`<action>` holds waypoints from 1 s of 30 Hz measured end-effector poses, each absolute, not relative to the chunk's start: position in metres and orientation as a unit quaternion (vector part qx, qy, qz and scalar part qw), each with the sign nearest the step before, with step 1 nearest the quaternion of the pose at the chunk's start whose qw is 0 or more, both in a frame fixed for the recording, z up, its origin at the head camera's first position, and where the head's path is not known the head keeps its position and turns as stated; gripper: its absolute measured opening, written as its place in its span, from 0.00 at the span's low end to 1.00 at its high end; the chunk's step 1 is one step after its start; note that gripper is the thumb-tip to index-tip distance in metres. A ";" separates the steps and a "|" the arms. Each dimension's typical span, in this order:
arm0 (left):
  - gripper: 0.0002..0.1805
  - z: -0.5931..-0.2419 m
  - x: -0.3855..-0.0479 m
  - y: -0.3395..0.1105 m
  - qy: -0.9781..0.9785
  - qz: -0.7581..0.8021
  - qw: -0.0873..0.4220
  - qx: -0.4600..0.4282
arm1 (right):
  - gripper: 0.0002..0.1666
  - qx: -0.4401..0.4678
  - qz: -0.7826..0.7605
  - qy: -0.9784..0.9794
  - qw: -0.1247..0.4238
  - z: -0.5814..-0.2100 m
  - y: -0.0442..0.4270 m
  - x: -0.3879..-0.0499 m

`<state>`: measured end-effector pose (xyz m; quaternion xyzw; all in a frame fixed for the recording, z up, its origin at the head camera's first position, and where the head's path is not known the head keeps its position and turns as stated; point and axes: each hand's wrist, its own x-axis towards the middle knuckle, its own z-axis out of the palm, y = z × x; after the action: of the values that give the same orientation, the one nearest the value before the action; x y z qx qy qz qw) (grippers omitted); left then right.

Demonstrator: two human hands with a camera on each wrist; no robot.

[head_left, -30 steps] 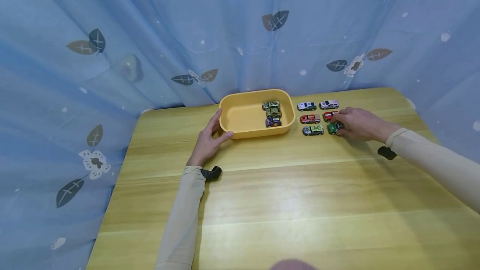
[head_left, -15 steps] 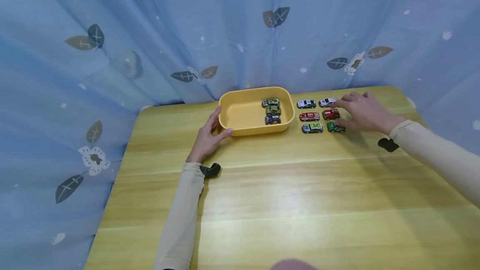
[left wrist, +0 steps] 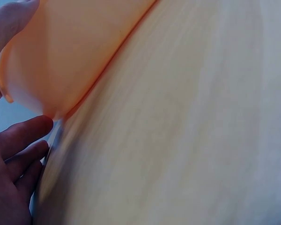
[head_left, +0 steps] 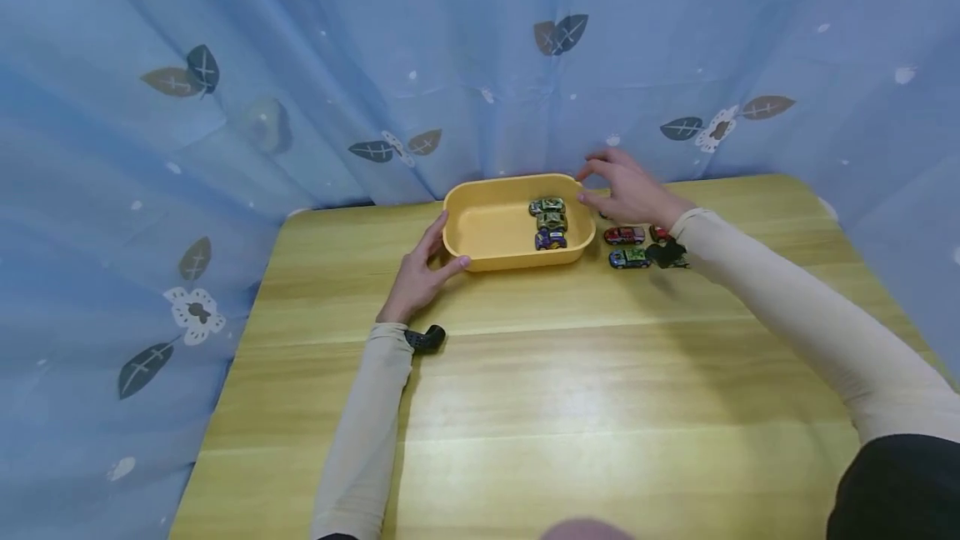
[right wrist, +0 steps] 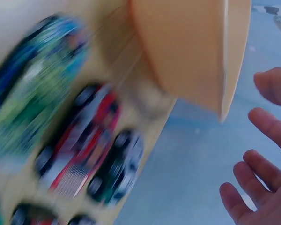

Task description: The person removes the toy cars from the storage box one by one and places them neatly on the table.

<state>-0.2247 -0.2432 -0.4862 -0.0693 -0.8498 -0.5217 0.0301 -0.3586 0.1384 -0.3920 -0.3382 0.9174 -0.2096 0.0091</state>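
Observation:
A yellow plastic box (head_left: 517,262) stands at the back of the table. My left hand (head_left: 416,280) holds its left end, thumb at the near side and fingers around the far end. Inside, at the right, lie three toy cars: two camouflage green ones, one behind the other (head_left: 552,222), and a purple one (head_left: 551,240). Over the box's right rim my right hand (head_left: 628,192) hovers with fingers spread and nothing visible between them. Beside the box sit a red toy car (head_left: 625,236), a blue-and-green toy car (head_left: 629,258) and a white-and-green toy car (right wrist: 117,168).
My right forearm and black wrist camera (head_left: 667,254) partly cover other toy cars, including a red one (head_left: 658,233). A blue patterned curtain (head_left: 480,65) hangs directly behind the wooden table (head_left: 525,390).
My right hand left the green toy car at the right, passed over the white one, and moved left to the box's right rim. My left hand stayed on the box.

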 end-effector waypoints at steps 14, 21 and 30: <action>0.50 -0.487 -0.225 -0.243 -0.850 -0.520 0.040 -0.074 | 0.16 -0.381 -0.150 0.912 0.035 -0.404 0.090 -0.393; 0.50 -0.490 -0.223 -0.243 -0.853 -0.516 0.035 -0.071 | 0.17 -0.371 -0.119 0.917 0.088 -0.406 0.078 -0.396; 0.51 -0.487 -0.223 -0.244 -0.856 -0.511 0.030 -0.066 | 0.20 -0.346 -0.083 0.922 0.149 -0.402 0.071 -0.402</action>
<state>-0.2235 -0.2439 -0.4869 -0.0656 -0.8564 -0.5112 0.0302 -0.4023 0.0711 -0.4016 -0.3464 0.9225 -0.0831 0.1489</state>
